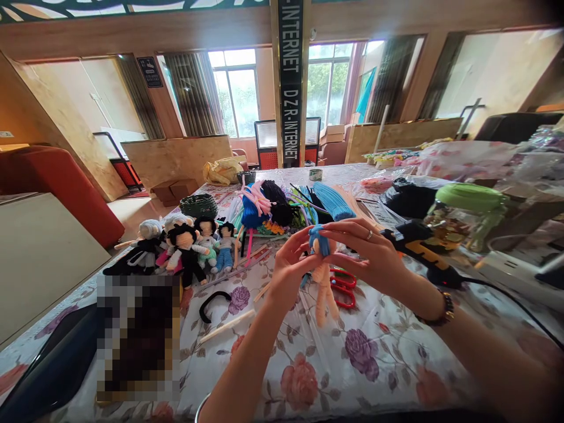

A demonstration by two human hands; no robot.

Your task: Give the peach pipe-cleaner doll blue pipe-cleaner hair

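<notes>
Both hands hold up a small peach-coloured pipe-cleaner doll (pixel 325 288) with blue hair above the floral tablecloth (pixel 352 358). My left hand (pixel 288 267) grips the doll's left side, fingers curled around the head. My right hand (pixel 368 252), with a ring and a beaded bracelet, pinches the blue hair from the right. The doll's legs hang down free in front of red scissors (pixel 344 288) lying on the cloth.
Several finished dolls (pixel 185 247) lie in a row at the left. Bundles of coloured pipe cleaners (pixel 286 205) fill the table's middle back. A black-and-yellow glue gun (pixel 423 249) rests at the right, near a green-lidded jar (pixel 467 214). A black curved piece (pixel 211 302) and white sticks (pixel 227 326) lie near the front.
</notes>
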